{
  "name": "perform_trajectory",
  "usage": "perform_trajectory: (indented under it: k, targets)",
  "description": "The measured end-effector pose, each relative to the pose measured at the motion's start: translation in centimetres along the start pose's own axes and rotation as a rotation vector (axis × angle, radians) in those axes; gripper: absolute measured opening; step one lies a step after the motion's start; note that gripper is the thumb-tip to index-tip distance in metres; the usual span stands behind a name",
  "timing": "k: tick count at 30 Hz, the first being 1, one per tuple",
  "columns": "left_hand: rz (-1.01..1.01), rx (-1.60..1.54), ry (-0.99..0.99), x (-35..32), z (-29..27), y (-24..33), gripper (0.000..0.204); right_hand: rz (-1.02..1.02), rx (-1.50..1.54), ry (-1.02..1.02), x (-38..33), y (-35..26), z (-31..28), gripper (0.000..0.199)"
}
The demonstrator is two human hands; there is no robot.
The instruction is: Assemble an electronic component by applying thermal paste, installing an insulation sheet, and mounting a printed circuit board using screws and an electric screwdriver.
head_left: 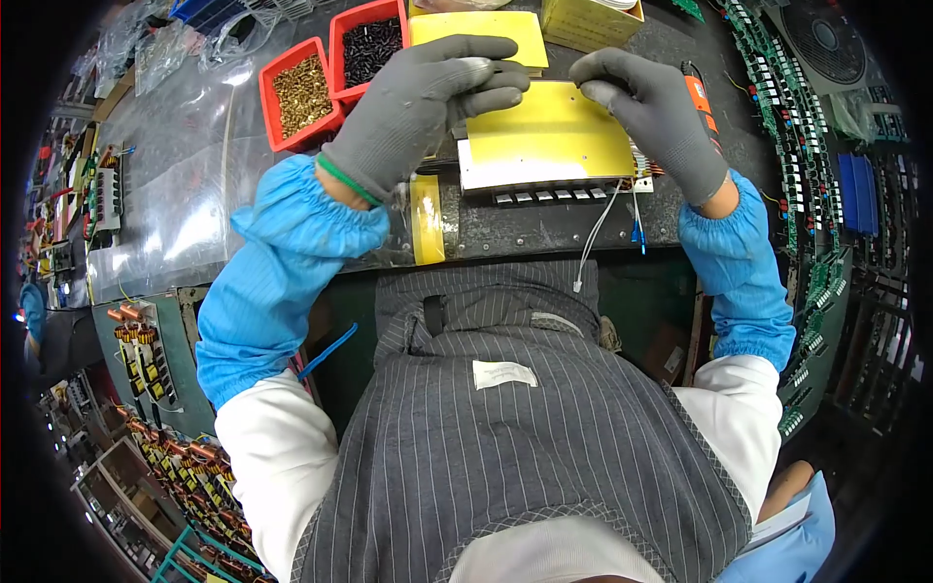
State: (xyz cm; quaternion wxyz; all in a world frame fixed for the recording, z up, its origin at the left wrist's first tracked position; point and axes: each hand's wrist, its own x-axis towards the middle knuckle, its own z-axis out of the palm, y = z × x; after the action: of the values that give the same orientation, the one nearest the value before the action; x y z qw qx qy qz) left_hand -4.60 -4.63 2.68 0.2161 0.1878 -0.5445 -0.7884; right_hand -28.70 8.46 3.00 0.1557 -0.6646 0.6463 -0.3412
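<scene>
Holds the gray-gloved left hand (413, 117) at the upper left corner of a flat, yellow, rectangular sheet (554, 136), with fingers bent and pointing right; cannot tell if grasping or released. Curls the gray-gloved right hand (671, 126) at the opposite upper corner, with thumb and fingers close together; cannot tell if pinching anything. Has the sheet between both hands, lying over a white-edged unit (466, 167) on a dark desk (505, 229). Shows a red plastic bin of brass-coloured pieces (311, 134) left of the left hand, a red plastic bin of black pieces (350, 94) just beyond, and an orange-and-black tool (700, 100) beside the right hand.
</scene>
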Motion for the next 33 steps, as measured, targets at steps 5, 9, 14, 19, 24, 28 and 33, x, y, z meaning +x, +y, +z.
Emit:
perform_trajectory:
  k: [5, 9, 14, 19, 24, 28, 33]
  targets:
    - [-0.062, 0.095, 0.036, -0.9, -0.9, -0.2, 0.042, -0.152, -0.169, 0.064, -0.4, 2.1, 1.0, 0.012]
    - [-0.102, 0.108, 0.026, -1.0, -0.9, -0.2, 0.042, -0.105, -0.179, 0.058, -0.4, 2.2, 1.3, 0.011]
    - [-0.086, 0.109, 0.013, -0.9, -1.1, -0.6, 0.043, -0.171, -0.247, 0.094, -0.4, 2.1, 1.3, 0.010]
    - [-0.092, 0.135, 0.027, -0.8, -0.6, -0.4, 0.043, -0.265, -0.477, 0.076, -0.3, 1.4, 1.3, 0.013]
    - [-0.104, 0.156, 0.045, -0.7, -0.3, -0.5, 0.042, -0.251, -0.409, 0.058, -0.2, 1.0, 1.1, 0.014]
    - [-0.113, 0.189, 0.054, -0.7, 1.0, -0.2, 0.041, -0.222, -0.071, 0.084, 0.7, -1.5, 1.2, 0.016]
    - [-0.076, 0.084, 0.029, -0.6, 1.6, -0.7, 0.041, -0.288, 0.014, 0.143, 1.8, -3.0, 2.9, 0.015]
